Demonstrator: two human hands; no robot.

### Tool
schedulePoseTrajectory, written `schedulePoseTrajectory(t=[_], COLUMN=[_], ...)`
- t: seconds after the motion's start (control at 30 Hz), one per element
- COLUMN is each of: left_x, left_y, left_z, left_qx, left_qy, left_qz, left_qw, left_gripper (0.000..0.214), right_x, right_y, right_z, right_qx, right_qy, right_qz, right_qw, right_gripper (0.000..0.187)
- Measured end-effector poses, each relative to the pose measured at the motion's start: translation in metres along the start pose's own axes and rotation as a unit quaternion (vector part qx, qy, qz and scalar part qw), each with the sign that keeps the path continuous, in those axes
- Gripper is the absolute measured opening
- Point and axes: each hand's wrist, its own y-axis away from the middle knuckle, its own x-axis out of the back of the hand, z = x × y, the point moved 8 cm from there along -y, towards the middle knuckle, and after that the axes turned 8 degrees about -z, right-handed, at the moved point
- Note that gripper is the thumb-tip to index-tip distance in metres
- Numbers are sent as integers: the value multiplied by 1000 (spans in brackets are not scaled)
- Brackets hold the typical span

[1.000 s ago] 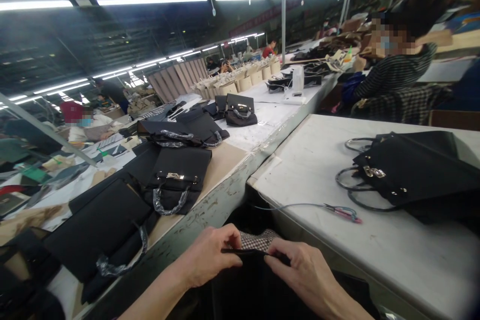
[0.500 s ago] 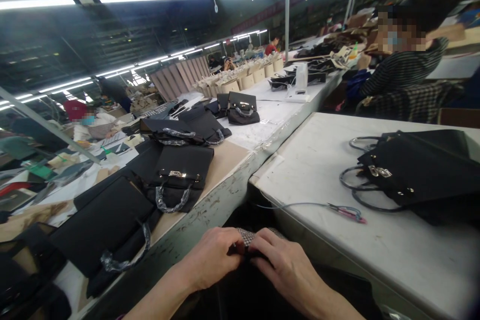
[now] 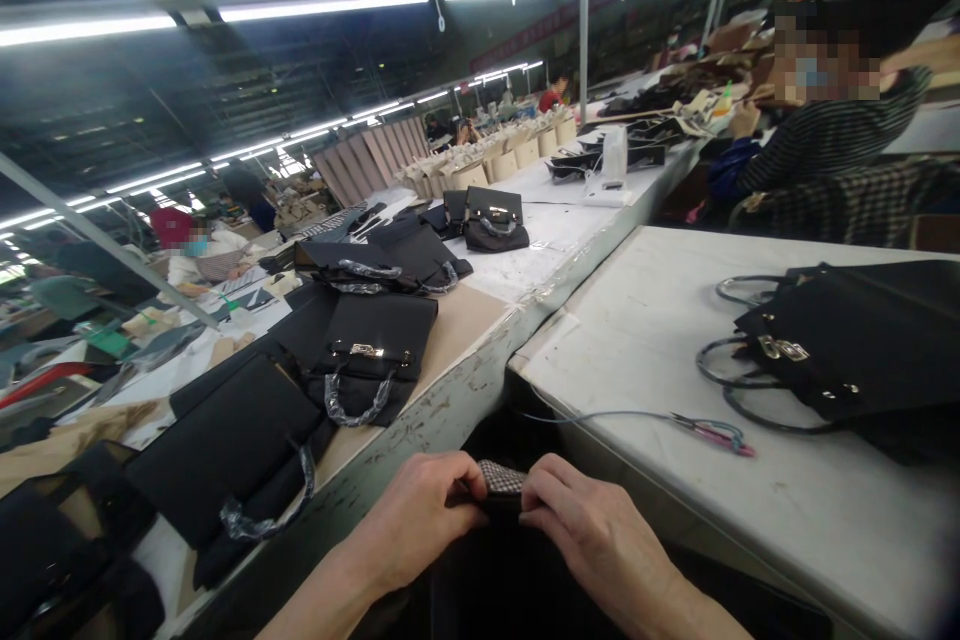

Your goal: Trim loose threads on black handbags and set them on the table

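My left hand [image 3: 429,512] and my right hand [image 3: 589,522] are low in the middle of the head view, a short way apart. Both pinch the upper edge of a black bag [image 3: 499,570] close to my body, with thumbs below and fingers on top. Most of the bag is lost in shadow. A small strip of checked fabric [image 3: 501,477] shows between the two hands; I cannot tell whether it belongs to the bag. Right of my hands, on a white table, lie a black handbag [image 3: 885,340] with metal clasps and small pink-handled snips [image 3: 724,435] on a cord.
Along the left bench [image 3: 457,375] lie several black handbags [image 3: 379,340] with plastic-wrapped handles. The white table [image 3: 630,320] has its near corner just beyond my hands. A co-worker in a striped top [image 3: 832,140] sits at the upper right. A metal pole [image 3: 112,245] slants on the left.
My hands have spread slightly apart along the bag's edge, my right hand shifting right. More checked fabric shows between them. The whole view has shifted a little, so the surroundings appear farther right.
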Motion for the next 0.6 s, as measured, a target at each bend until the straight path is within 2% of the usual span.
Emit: schedulePoseTrajectory(t=[0.1,0.23,0.47,0.6], left_x=[-4,-11,-18,-22], left_y=[-3,-9,-17,-21], left_z=[8,15,22,26], left_qx=[-39,-76,-89,-88], left_qy=[9,-23,-105,-119], left_qz=[6,8,-11,-26], left_qw=[999,997,990,989], left_gripper=[13,15,17,15], right_x=[5,1,1,3], right_y=[3,7,10,12], right_z=[2,12,19,21], right_qx=[-3,-20,-11,-23], right_qy=[28,35,14,18], right_qz=[4,0,2,19], right_qw=[1000,999,1000,999], right_gripper=[14,14,13,15])
